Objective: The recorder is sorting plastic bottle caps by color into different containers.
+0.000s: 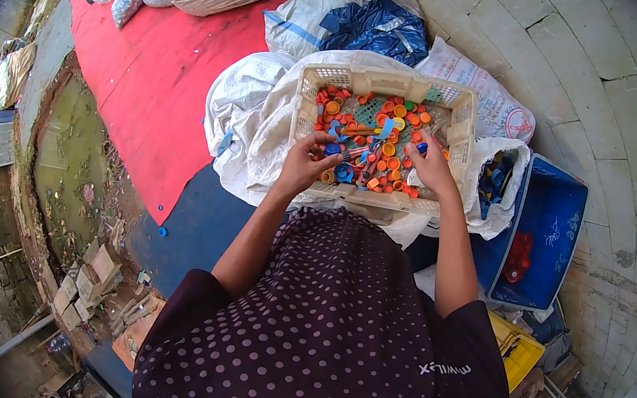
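Note:
A cream plastic crate (304,107) in front of me holds many loose bottle caps, mostly orange, with some blue, yellow and green among them. My left hand (307,163) reaches over its near left side, fingers curled at a blue cap (332,150). Over the right side, my right hand (432,168) pinches a dark blue cap (422,148) between thumb and fingers. Between the hands lie a brown stick-like piece (359,131) and a light blue strip (387,129). A green cap (409,106) sits near the crate's far wall.
White sacking (255,100) lies around the crate's left. At the right stand a white sack of dark blue pieces (495,179) and a blue bin (546,231) with red items (518,256). Filled sacks (481,87) line the wall side. A red sheet (139,84) covers ground leftward.

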### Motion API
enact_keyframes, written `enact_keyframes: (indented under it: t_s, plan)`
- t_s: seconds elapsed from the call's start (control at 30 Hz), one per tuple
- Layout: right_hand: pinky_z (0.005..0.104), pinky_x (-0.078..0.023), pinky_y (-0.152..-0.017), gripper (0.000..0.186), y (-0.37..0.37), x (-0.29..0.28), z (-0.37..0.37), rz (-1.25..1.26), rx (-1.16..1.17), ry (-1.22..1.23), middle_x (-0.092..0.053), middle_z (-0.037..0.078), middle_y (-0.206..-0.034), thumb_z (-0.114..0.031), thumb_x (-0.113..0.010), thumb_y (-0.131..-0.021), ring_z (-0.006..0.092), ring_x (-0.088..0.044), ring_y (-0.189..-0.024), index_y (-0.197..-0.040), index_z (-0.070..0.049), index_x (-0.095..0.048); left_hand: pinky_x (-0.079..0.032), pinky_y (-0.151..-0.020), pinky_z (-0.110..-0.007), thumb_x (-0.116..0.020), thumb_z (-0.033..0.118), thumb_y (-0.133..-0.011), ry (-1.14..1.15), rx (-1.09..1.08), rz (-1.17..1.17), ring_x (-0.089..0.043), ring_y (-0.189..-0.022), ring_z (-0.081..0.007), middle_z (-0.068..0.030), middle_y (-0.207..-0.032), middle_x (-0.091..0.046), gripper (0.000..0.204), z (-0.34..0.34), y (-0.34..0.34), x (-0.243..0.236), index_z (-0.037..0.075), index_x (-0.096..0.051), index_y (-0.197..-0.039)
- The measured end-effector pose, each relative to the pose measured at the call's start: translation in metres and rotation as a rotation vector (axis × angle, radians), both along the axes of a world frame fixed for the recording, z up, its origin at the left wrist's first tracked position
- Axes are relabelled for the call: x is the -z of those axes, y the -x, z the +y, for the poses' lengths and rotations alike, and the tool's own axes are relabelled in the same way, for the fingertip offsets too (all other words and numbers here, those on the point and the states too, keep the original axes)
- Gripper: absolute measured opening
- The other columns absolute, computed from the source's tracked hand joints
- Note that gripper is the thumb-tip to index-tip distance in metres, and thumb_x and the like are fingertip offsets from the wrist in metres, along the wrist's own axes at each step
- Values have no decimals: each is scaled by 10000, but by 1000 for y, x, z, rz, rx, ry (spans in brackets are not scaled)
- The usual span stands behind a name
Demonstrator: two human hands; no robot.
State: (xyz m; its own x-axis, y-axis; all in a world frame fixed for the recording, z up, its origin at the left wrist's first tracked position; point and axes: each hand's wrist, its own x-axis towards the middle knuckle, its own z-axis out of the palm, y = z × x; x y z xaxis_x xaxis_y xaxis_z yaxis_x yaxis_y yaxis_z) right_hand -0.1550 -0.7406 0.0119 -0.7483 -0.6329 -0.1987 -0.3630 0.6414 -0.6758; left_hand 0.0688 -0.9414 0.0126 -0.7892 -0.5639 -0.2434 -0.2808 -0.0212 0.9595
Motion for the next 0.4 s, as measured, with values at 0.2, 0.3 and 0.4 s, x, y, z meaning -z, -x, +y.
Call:
enact_keyframes:
  t_s: [0.2,0.3,0.4]
  plan:
    - [327,-462,-944,606,-54,-47,-29,-644,-85,178,-580,148,-1245,-357,-588,-963,210,-557,-1188,-1413,3,-404,-430,-567,-215,-816,157,-773,227,25,90,-507,-629,-47,24,-696,-565,467,32,13,-15,38,-625,-1182]
    - [285,-517,-822,556,-87,-38,-40,-743,-26,394,-577,83,-1231,-336,-548,-993,151,-612,-983,-1444,-56,-384,-476,-622,-265,-812,154,-766,373,34,190,-564,-687,-126,-36,-865,-627,420,36,21,-29,60,-651,-1143]
    - [305,-494,-934,584,-108,-33,-50,-1112,36,626,-454,94,-1391,-329,-530,-999,173,-512,-1226,-1480,-78,-316,-543,-788,-323,-799,173,-781,418,131,259,-643,-875,-232,-82,-1064,-659,396,32,16,-23,90,-662,-1143]
